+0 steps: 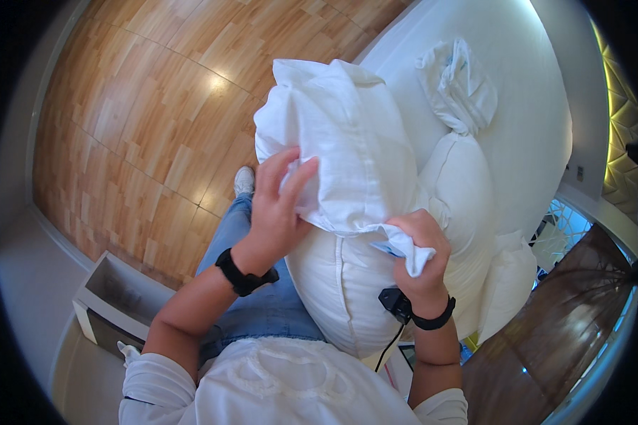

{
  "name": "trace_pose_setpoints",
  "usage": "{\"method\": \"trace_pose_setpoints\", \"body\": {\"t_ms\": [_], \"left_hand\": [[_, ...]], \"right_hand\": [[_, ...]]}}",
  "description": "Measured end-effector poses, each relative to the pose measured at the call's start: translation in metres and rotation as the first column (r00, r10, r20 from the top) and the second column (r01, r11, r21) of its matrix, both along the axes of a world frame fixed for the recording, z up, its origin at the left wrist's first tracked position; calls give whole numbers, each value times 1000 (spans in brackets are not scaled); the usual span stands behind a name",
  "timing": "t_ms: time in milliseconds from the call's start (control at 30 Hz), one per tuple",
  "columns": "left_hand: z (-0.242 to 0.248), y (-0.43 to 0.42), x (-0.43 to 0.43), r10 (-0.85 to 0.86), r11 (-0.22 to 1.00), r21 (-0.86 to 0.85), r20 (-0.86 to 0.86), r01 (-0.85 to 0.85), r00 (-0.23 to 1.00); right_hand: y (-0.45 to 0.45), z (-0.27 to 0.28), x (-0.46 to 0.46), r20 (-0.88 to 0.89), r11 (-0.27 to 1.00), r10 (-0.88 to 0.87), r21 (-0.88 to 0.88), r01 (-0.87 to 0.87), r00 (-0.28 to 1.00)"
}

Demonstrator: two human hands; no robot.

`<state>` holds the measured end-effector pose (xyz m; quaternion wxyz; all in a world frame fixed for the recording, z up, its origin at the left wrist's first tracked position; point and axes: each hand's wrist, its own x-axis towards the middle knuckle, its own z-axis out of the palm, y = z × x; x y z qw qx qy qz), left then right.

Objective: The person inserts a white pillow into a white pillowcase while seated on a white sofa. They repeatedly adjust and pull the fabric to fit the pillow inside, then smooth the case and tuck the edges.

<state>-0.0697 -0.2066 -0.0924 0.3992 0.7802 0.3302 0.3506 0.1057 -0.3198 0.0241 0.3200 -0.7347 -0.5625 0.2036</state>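
Observation:
A white pillowcase covers the upper part of a plump white pillow that stands against my front. The pillow's lower part, with a lengthwise seam, is bare. At the left of the case's opening, my left hand grips the cloth, its fingers curled over the edge. My right hand clutches the right corner of the hem, and a flap of cloth sticks out from the fist. A blue-marked tag shows inside the hem.
A bed with a white sheet lies at the right. On it, a second pillow has a bunched white cloth at its far end. Another pillow lies nearer. An open drawer juts out at the lower left, beside the wood-patterned floor.

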Motion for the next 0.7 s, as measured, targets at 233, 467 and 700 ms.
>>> {"method": "trace_pose_setpoints", "body": {"t_ms": [233,467,700], "left_hand": [[-13,-27,29,94,664,-747,135,39,986],[2,-4,6,-30,956,-285,152,73,988],[1,-25,-92,-311,944,-58,167,325,936]], "right_hand": [[-5,45,-51,-80,880,475,54,-472,877],[-10,11,-41,195,897,441,-139,-420,876],[-22,3,-38,243,945,325,-130,-301,914]]}}
